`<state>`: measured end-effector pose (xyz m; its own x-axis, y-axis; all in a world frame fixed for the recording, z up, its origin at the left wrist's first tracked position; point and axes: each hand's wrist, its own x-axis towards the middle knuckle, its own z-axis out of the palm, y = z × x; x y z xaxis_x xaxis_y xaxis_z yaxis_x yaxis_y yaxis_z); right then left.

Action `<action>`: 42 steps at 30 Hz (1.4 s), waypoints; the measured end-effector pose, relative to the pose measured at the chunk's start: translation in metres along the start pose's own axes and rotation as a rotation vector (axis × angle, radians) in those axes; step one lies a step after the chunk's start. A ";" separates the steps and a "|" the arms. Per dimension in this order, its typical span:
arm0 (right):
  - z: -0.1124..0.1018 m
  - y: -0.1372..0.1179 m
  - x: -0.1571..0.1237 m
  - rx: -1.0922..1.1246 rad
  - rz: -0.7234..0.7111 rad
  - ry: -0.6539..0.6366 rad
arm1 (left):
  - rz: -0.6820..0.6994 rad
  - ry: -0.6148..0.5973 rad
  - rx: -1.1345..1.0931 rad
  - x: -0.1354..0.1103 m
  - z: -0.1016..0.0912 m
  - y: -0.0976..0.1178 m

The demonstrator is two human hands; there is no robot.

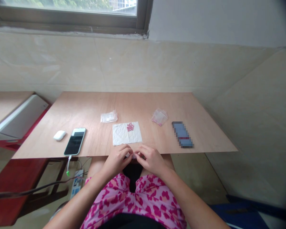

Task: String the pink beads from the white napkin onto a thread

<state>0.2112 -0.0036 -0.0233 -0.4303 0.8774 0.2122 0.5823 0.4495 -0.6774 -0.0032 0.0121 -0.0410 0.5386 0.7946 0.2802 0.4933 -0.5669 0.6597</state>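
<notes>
My left hand [116,159] and my right hand [152,161] meet at the front edge of the plywood table [90,105], their fingertips pinching a small pale object [134,156]. The fingers hide most of it, so I cannot tell what it is. Just beyond my hands lies a crumpled white paper sheet [127,133] with a cluster of small pink beads [130,127] on it. Farther back are a transparent plastic bag [109,116] and a small plastic bag with a pinkish tint [159,116].
A white smartphone [74,142] with a charging cable and a white computer mouse [59,135] lie left on the table. A pixelated phone-like object [182,134] lies right. A power strip [76,183] sits below the table; a wall stands behind.
</notes>
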 end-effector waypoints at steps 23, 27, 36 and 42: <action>-0.005 0.002 0.001 0.010 -0.009 0.001 | 0.060 0.042 0.024 0.005 -0.010 0.000; -0.010 0.003 0.001 -0.009 -0.010 0.014 | 0.081 0.063 0.042 0.006 -0.015 -0.003; -0.021 0.007 0.002 0.009 0.022 0.038 | 0.067 0.061 0.063 0.007 -0.024 -0.011; -0.023 0.010 0.000 0.032 0.049 0.039 | 0.041 0.066 0.035 0.006 -0.026 -0.011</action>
<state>0.2324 0.0050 -0.0138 -0.3743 0.9045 0.2046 0.5792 0.4003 -0.7101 -0.0235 0.0284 -0.0287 0.5129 0.7827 0.3526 0.4958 -0.6054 0.6227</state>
